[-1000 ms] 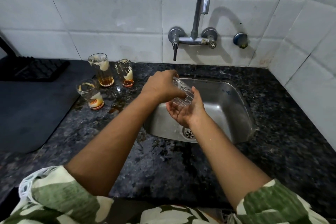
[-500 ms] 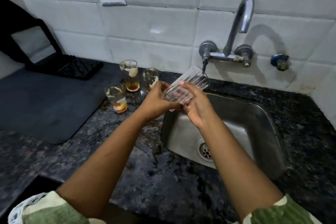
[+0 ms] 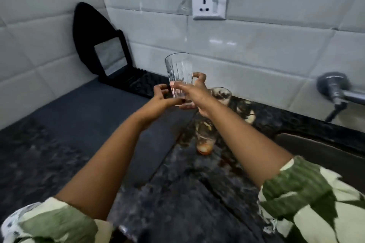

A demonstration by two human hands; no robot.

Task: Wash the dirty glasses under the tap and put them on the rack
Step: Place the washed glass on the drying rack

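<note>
A clean ribbed glass [image 3: 178,74] is held upright, mouth up, above the counter between both hands. My right hand [image 3: 194,92] grips its lower part, thumb in front and fingers behind. My left hand [image 3: 163,97] touches its base from the left. Behind it lies the black ribbed rack [image 3: 136,83] on a dark grey mat [image 3: 88,112]. Below my right forearm stands a dirty glass [image 3: 204,142] with orange residue; a second dirty glass [image 3: 222,94] stands beyond my right hand. The tap's base [image 3: 333,87] shows at the right edge.
A black folded stand [image 3: 94,41] leans in the wall corner behind the rack. A white wall socket [image 3: 209,4] is above. The steel sink's rim [image 3: 316,144] runs at the right. The granite counter [image 3: 187,193] is wet with brown spill around the dirty glasses.
The glass has left the sink area, turned from tilted to upright, and moved left toward the rack. My view has swung left, so the tap and sink now sit at the right edge.
</note>
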